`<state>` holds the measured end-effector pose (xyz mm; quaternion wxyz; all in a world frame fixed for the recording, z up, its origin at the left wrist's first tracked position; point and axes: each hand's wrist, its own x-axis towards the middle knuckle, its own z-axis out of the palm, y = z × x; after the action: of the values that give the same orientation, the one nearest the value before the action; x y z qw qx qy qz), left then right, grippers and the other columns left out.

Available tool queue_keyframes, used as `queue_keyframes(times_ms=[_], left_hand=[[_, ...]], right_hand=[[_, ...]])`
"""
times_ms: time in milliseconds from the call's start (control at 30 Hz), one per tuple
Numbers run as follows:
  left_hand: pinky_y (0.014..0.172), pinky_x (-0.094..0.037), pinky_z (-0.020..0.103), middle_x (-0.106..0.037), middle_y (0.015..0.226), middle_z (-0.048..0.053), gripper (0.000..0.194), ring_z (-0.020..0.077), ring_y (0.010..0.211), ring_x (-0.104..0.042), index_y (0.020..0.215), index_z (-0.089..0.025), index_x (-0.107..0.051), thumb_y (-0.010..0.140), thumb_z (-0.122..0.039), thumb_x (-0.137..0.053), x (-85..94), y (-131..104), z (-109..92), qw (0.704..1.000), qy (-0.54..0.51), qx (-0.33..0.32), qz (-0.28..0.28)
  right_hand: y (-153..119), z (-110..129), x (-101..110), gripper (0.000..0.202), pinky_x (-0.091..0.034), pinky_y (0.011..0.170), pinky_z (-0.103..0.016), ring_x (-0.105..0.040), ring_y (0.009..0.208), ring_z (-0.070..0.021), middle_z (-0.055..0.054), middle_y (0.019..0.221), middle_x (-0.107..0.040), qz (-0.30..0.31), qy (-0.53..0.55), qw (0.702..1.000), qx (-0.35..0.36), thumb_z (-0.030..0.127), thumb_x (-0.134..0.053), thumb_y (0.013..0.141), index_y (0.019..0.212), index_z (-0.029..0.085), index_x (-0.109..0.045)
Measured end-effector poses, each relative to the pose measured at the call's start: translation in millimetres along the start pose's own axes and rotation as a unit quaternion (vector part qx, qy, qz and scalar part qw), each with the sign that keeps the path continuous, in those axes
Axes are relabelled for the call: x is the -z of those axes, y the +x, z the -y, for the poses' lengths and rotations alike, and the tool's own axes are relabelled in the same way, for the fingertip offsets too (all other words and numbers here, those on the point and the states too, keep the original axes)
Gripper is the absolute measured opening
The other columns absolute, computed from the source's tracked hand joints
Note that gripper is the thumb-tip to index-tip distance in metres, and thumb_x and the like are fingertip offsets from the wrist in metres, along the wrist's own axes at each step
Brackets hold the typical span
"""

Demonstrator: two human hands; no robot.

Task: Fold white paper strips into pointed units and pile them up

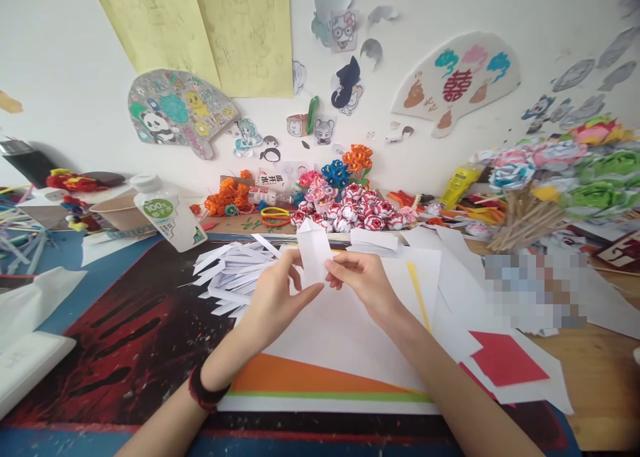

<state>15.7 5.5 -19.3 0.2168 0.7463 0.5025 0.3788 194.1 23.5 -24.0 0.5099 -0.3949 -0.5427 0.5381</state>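
Note:
A small folded piece of white paper (314, 247) is held upright over the stacked sheets. My left hand (280, 290) has its fingers behind the paper's left side, with the thumb stretched toward its lower edge. On the right side, my right hand (357, 280) pinches the paper between thumb and fingers. Beneath both hands lie large white sheets (345, 340), with orange paper (300, 375) and a green edge showing under them. Left of the paper is a pile of white paper strips (230, 273).
Red and white paper flowers (357, 207) are heaped at the back. A white bottle (167, 213) stands at the back left. Red paper (510, 358) lies at the right, near paper flowers on sticks (525, 220). A yellow strip (419, 295) rests on the sheets.

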Motion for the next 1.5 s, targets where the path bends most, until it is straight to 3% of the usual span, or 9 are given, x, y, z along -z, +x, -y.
queue_keyframes(times_ms=[67,233,400,600,767,933,1067,1267,1500], left_hand=[[0.061,-0.042,0.026,-0.064,0.102,0.004,0.054,0.0133,0.067,-0.056,0.126,-0.02,-0.041,0.079,-0.025,-0.068,3.8,0,5,0.992,0.095,-0.058,-0.06],[0.069,-0.038,0.03,-0.066,0.1,0.006,0.026,0.0173,0.079,-0.06,0.113,-0.024,-0.055,0.091,-0.012,-0.048,14.8,0,14,0.895,0.302,-0.322,-0.057],[0.065,-0.035,0.031,-0.067,0.092,0.006,0.025,0.0166,0.074,-0.058,0.106,-0.022,-0.061,0.093,-0.009,-0.043,21.6,0,9,0.86,0.324,-0.392,-0.037],[0.068,-0.036,0.031,-0.065,0.09,0.005,0.026,0.0159,0.074,-0.054,0.1,-0.024,-0.066,0.096,-0.014,-0.042,13.0,2,10,0.914,0.255,-0.31,-0.06],[0.073,-0.043,0.03,-0.058,0.084,0.005,0.014,0.0179,0.082,-0.054,0.092,-0.023,-0.069,0.091,-0.024,-0.055,7.6,3,2,0.981,0.028,-0.176,-0.07],[0.073,-0.042,0.029,-0.058,0.086,0.004,0.012,0.0175,0.081,-0.052,0.097,-0.024,-0.068,0.088,-0.028,-0.061,7.3,4,-2,0.989,-0.042,-0.1,-0.098],[0.066,-0.041,0.026,-0.058,0.091,0.002,0.04,0.0128,0.069,-0.046,0.122,-0.025,-0.054,0.084,-0.031,-0.065,3.1,5,1,0.988,-0.081,-0.039,-0.124],[0.063,-0.038,0.026,-0.066,0.082,0.002,0.022,0.0135,0.068,-0.05,0.086,-0.019,-0.067,0.088,-0.039,-0.058,-2.7,5,1,0.991,-0.128,0.023,-0.041],[0.065,-0.037,0.026,-0.066,0.075,0.002,0.024,0.0137,0.068,-0.05,0.079,-0.017,-0.067,0.087,-0.039,-0.06,-7.6,2,2,0.982,-0.17,0.053,-0.063]], right_hand=[[0,1,1,0.027,-0.046,0.055,-0.028,-0.058,0.055,-0.014,-0.005,0.063,-0.066,-0.023,-0.007,1.0,-0.01,0.041,-0.075,0.071,0.071,0.014,-0.071],[0,3,5,0.028,-0.045,0.053,-0.028,-0.057,0.054,-0.0144,-0.004,0.06,-0.065,-0.027,-0.018,0.999,-0.007,0.042,-0.076,0.07,0.067,0.015,-0.07],[0,1,5,0.027,-0.049,0.056,-0.028,-0.061,0.056,-0.0157,-0.005,0.063,-0.067,-0.024,-0.038,0.999,0.014,0.041,-0.075,0.072,0.069,0.014,-0.071],[-1,-2,1,0.029,-0.054,0.062,-0.032,-0.067,0.063,-0.0197,-0.007,0.069,-0.071,-0.024,-0.037,0.999,0.022,0.042,-0.075,0.072,0.079,0.014,-0.073],[-4,1,-2,0.026,-0.055,0.066,-0.032,-0.068,0.067,-0.0196,-0.007,0.074,-0.072,-0.003,-0.004,1.0,0.018,0.039,-0.076,0.072,0.08,0.014,-0.073],[-6,2,-3,0.027,-0.056,0.071,-0.033,-0.071,0.074,-0.0213,-0.008,0.083,-0.075,0.015,0.03,0.999,0.01,0.035,-0.077,0.072,0.09,0.016,-0.074],[-6,4,-5,0.031,-0.057,0.073,-0.035,-0.072,0.077,-0.023,-0.009,0.089,-0.075,0.018,0.051,0.999,0.0,0.03,-0.078,0.071,0.098,0.015,-0.072],[-6,5,-8,0.033,-0.058,0.077,-0.037,-0.072,0.082,-0.0247,-0.008,0.09,-0.075,0.027,0.068,0.997,-0.013,0.027,-0.079,0.069,0.099,0.014,-0.072],[-6,2,-10,0.035,-0.059,0.078,-0.037,-0.071,0.08,-0.0241,-0.008,0.085,-0.075,0.051,0.096,0.993,-0.046,0.026,-0.083,0.064,0.095,0.012,-0.074]])
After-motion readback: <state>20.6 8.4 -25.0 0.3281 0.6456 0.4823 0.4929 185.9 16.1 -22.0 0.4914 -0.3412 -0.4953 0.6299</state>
